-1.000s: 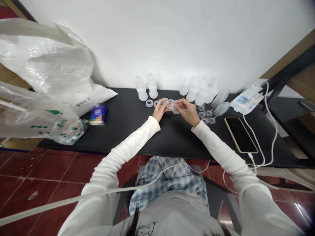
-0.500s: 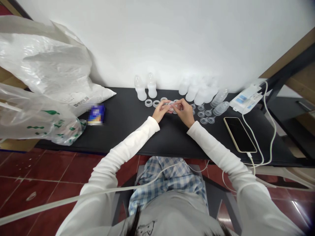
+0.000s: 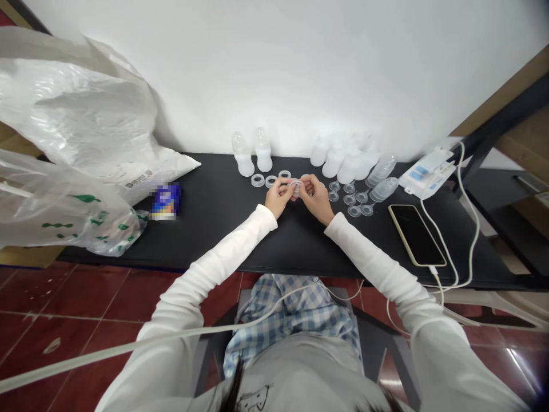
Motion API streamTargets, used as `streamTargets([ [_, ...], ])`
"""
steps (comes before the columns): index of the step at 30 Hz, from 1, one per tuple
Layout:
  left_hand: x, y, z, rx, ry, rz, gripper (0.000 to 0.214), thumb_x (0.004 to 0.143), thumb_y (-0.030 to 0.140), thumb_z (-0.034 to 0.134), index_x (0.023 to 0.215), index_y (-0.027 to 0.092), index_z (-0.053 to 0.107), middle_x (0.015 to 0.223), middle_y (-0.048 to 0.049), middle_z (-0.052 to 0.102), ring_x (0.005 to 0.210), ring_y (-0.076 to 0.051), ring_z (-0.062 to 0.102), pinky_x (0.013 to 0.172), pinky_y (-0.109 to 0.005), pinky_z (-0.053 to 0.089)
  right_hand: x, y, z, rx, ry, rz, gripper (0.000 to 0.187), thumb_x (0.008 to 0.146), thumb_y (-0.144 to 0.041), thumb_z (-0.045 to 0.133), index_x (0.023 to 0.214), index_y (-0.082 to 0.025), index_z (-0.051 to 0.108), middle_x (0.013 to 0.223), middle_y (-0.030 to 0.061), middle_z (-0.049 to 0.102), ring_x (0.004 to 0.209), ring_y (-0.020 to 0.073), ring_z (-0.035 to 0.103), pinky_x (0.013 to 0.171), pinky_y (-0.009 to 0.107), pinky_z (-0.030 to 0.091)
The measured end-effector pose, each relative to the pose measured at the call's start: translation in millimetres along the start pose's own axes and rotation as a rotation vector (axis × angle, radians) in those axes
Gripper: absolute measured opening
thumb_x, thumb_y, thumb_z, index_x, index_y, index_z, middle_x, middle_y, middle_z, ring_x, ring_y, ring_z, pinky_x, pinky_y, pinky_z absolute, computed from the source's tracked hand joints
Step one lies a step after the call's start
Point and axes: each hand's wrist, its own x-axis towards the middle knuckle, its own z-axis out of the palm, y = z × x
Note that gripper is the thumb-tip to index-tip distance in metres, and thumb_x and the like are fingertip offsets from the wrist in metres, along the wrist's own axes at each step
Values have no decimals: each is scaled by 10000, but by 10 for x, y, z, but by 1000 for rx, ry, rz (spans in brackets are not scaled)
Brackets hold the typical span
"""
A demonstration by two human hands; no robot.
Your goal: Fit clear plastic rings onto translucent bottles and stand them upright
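The fingers (image 3: 287,184) of the left hand (image 3: 278,197) and right hand (image 3: 316,197) were clenched together on a clear plastic ring (image 3: 295,187) over the middle of the black worktop (image 3: 214,240); a slip could have sent it among the spare rings (image 3: 270,182) at 11 o'clock or the clear teats (image 3: 349,199) at 2 o'clock. The fingers hid most of the ring; whether anything sat inside it was hard to make out, as were the pale, blurred bottles (image 3: 335,165) at 1 o'clock.

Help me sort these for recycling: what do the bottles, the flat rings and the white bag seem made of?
The bottles look like frosted, translucent plastic, milky with a soft sheen. The flat rings look like clear, glossy plastic, possibly silicone, since light passes through them. The white bag looks like thin plastic film, shiny along its creases.
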Motion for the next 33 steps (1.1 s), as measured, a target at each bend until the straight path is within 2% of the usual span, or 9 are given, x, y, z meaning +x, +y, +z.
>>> streamTargets([
  [4,13,27,-11,34,-16,-2,492,687,601,763,853,195,539,687,-3,690,573,-124,651,553,-263,566,2,64,29,96,23,20,208,853,-408,617,870,-219,533,708,-34,544,591,91,475,587,254,402],
  [10,-1,58,-23,161,-13,88,452,719,604,734,824,188,592,751,-19,697,616,-124,641,581,-279,575,-19,105,57,127,67,24,246,812,-413,673,855,-225,520,701,-43,530,602,94,471,591,256,413],
  [14,-18,78,-28,149,-15,132,443,736,582,735,918,192,633,834,-42,719,717,-153,681,655,-306,596,-32,73,41,99,102,2,194,828,-388,654,897,-224,577,741,-27,581,649,109,538,649,276,482],
  [19,-17,105,-36,102,-74,207,441,777,529,726,1072,218,623,1097,-79,704,953,-176,697,828,-325,586,-36,42,0,218,104,-17,285,821,-459,672,990,-231,644,946,33,668,853,159,651,768,317,564],
  [22,6,61,-40,45,-29,172,466,729,515,770,1031,220,572,1000,-52,703,892,-152,702,816,-304,577,-42,28,5,252,88,13,360,811,-504,673,1051,-236,655,1057,56,676,917,168,665,798,321,579],
  [24,20,25,-37,6,13,127,468,698,505,792,967,215,543,898,-23,690,824,-133,696,793,-287,572,-50,21,27,262,86,43,382,803,-522,672,1054,-234,653,1057,61,680,902,165,664,790,324,583],
  [28,21,10,-13,-11,59,60,438,657,451,816,881,207,529,780,15,657,721,-106,665,736,-260,557,-74,20,82,217,106,72,329,797,-483,682,997,-225,648,967,48,666,854,156,645,768,326,568],
  [33,3,68,12,20,86,40,403,640,394,820,840,211,522,710,38,643,666,-103,650,693,-257,550,-102,10,110,176,126,44,251,812,-412,660,980,-227,635,977,41,643,829,144,623,748,314,538],
])
